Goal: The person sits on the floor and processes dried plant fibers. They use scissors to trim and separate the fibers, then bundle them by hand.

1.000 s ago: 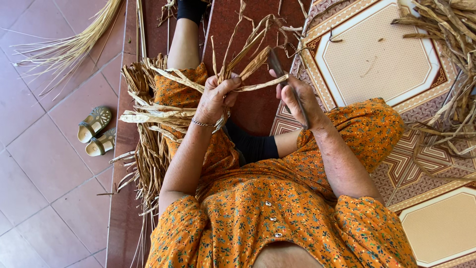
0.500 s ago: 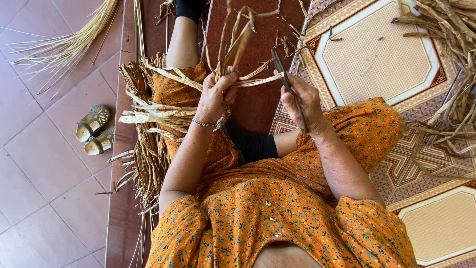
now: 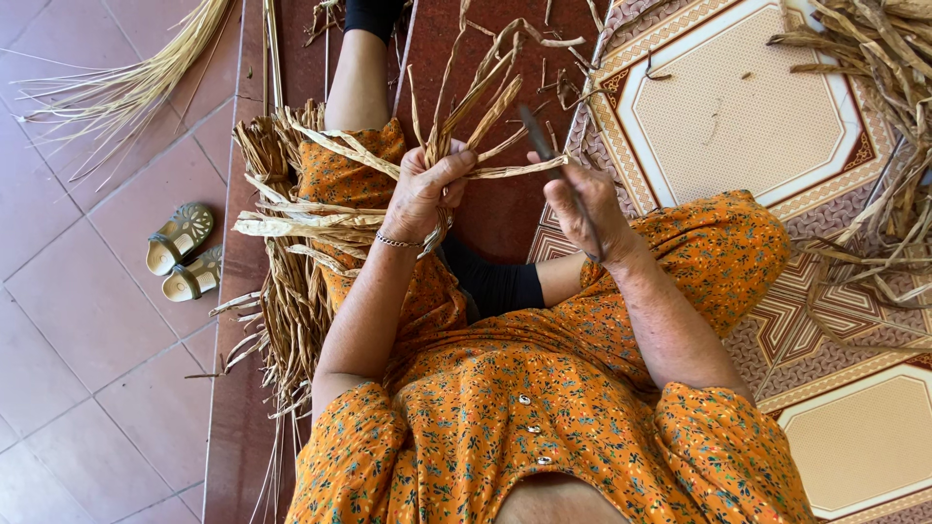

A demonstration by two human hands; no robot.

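I sit on the floor in an orange flowered dress. My left hand [image 3: 424, 191] grips a bunch of dried straw-coloured leaf strips [image 3: 476, 102] that fan upward and out to the right. My right hand [image 3: 581, 206] is closed around a dark-bladed knife [image 3: 539, 131]; its blade points up and touches a strip running from my left hand toward the right. A silver bracelet circles my left wrist. More dried strips [image 3: 291, 228] lie across my left thigh.
A pair of small tan sandals [image 3: 183, 250] sits on the red tiles at left. Pale straw bundle [image 3: 136, 78] lies at the upper left. Heap of dried leaves [image 3: 888, 126] rests on the patterned mat [image 3: 738, 107] at right.
Both hands have risen slightly and the bunch of strips stands more upright. The knife has shifted left, closer to the strip held out from my left hand.
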